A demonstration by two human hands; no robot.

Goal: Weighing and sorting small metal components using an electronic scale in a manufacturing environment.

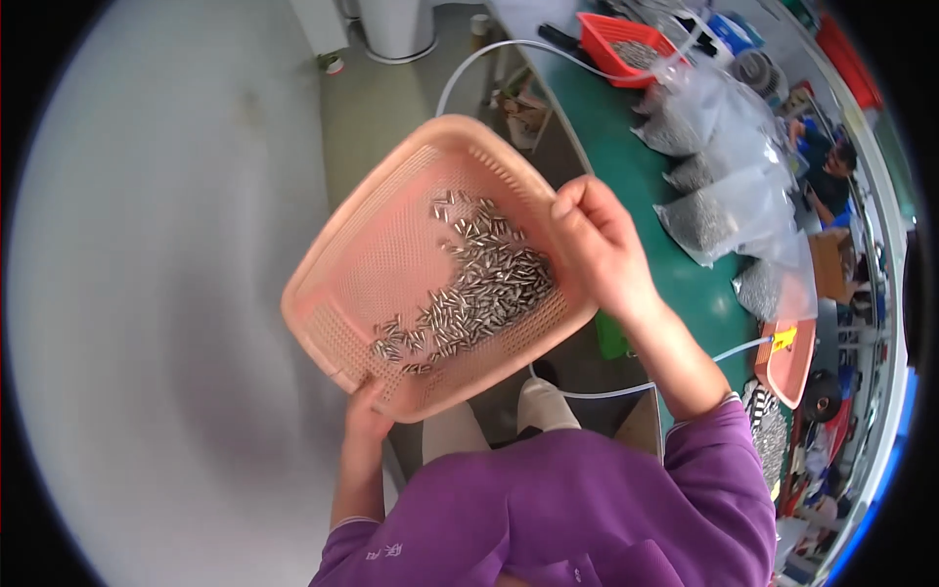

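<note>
A pink plastic mesh basket is held up in front of me, tilted toward its right side. Many small shiny metal pins lie heaped along its lower right part, with some strays near the front. My right hand grips the right rim, thumb on top and fingers curled around it. At the near left corner my left hand holds the rim; most of its fingers are hidden under the basket.
To the right runs a green-topped table bearing several clear bags of metal parts. A red basket of parts sits at its far end, an orange-pink basket nearer. A thin hose crosses below. Another person sits beyond the table.
</note>
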